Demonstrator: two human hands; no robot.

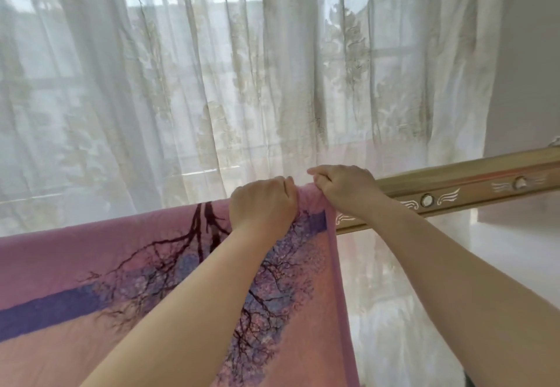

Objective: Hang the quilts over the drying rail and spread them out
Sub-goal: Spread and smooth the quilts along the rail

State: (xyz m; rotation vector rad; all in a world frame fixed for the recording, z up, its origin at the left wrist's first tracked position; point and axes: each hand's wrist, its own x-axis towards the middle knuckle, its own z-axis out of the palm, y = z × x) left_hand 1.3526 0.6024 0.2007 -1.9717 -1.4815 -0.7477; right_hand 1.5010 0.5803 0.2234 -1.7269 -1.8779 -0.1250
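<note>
Quilt (91, 265), pink, purple band, branch print

Quilt (91, 265): soft matt cloth, pink, printed branch pattern. Drying rail (472, 180): glossy gold-toned metal, embossed motifs. Curtain (212, 83): sheer crinkled fabric.

Pink quilt (91, 265) — dark branch print, purple band — draped over the gold drying rail (454, 186).

quilt (91, 265) over rail (454, 183) | hands (303, 199) on top | curtain (212, 83) behind
</note>
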